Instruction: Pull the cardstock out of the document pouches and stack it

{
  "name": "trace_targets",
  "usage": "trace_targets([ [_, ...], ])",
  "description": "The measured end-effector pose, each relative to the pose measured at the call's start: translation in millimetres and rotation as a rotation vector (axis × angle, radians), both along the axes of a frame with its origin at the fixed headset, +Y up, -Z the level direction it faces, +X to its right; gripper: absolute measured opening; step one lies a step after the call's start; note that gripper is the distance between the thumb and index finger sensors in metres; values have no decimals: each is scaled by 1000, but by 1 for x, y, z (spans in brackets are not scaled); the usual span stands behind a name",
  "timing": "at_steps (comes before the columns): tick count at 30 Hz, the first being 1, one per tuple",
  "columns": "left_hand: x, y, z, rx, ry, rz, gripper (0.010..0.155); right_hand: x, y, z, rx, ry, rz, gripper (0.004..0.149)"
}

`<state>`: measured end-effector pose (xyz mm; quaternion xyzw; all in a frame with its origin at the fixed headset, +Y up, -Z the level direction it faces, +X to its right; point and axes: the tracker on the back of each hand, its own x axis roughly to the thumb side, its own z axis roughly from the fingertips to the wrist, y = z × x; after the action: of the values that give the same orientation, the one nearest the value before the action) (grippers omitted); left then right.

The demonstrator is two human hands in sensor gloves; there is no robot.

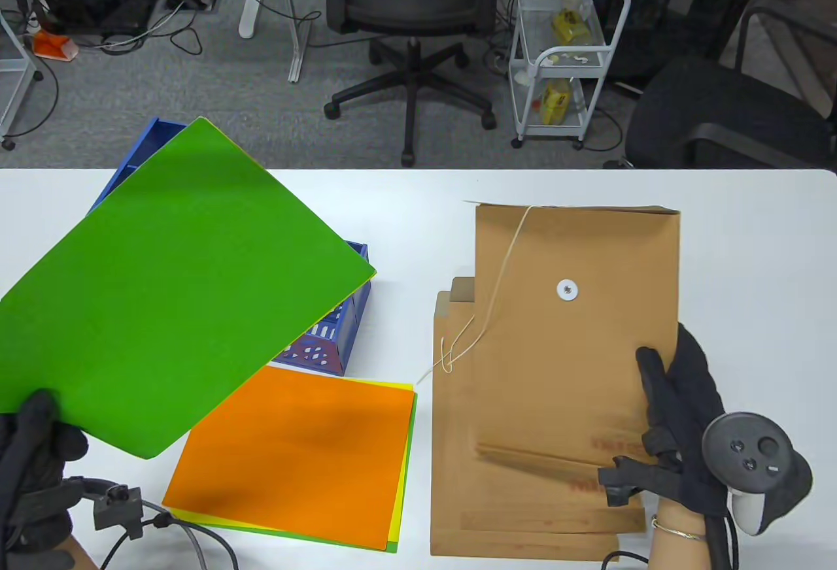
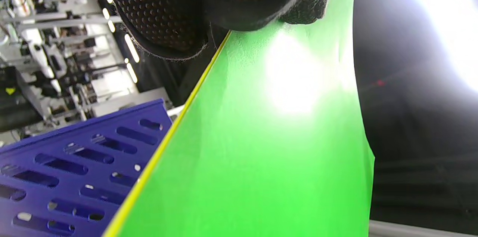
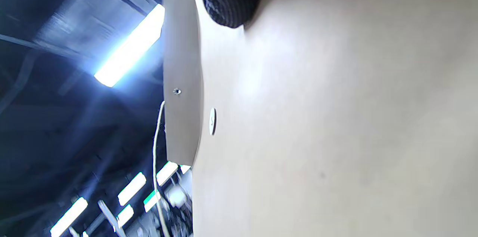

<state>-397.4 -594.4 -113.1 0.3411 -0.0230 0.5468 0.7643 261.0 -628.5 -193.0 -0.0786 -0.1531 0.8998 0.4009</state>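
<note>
Left hand (image 1: pixel 29 465) pinches green cardstock (image 1: pixel 176 289) by its corner, raised just left of the orange-topped stack (image 1: pixel 294 459); not yet stacked. Right hand (image 1: pixel 693 426) grips a raised kraft pouch (image 1: pixel 575 335) over more pouches (image 1: pixel 523 531), contents unseen.

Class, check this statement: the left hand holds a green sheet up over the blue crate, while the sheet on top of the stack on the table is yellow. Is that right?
One detail is wrong. The top sheet of the stack is orange; yellow only peeks out along its edge beneath, as the table view shows. The rest stands: the left hand holds the green sheet over the blue crate.
</note>
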Motion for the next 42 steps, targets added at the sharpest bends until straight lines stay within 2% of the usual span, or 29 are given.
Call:
trace_targets([
  [2, -1, -3, -3, -9, -35, 7, 38, -4, -22, -15, -121, 4, 19, 52],
  [6, 1, -4, -7, -42, -79, -18, 38, -12, -64, -39, -265, -67, 73, 57],
  [9, 4, -6, -13, -114, -134, -88, 38, -16, -87, -51, -373, -121, 239, 66],
  [12, 8, -12, -23, -214, -221, -168, 38, -21, -102, -55, -458, -157, 455, 73],
  [16, 17, -26, -42, -364, -366, -251, 38, -26, -110, -56, -530, -145, 581, 79],
  [20, 27, -48, -64, -559, -520, -343, 38, -29, -94, -48, -447, -143, 675, 77],
  [22, 30, -63, -74, -669, -563, -377, 38, -31, -84, -41, -375, -102, 685, 75],
  [24, 31, -80, -82, -761, -558, -388, 38, -33, -77, -32, -294, 4, 689, 73],
  [27, 24, -105, -92, -921, -532, -363, 39, -36, -72, -16, -198, 170, 687, 72],
  [32, 12, -130, -99, -1116, -448, -398, 39, -46, -77, 5, -103, 318, 666, 71],
  [35, 10, -140, -103, -1208, -363, -455, 42, -50, -83, 9, -54, 365, 608, 71],
  [39, 13, -150, -108, -1339, -216, -607, 50, -55, -90, 10, -67, 399, 631, 71],
  [42, 17, -150, -108, -1351, -174, -665, 58, -57, -94, 10, -73, 417, 644, 70],
])
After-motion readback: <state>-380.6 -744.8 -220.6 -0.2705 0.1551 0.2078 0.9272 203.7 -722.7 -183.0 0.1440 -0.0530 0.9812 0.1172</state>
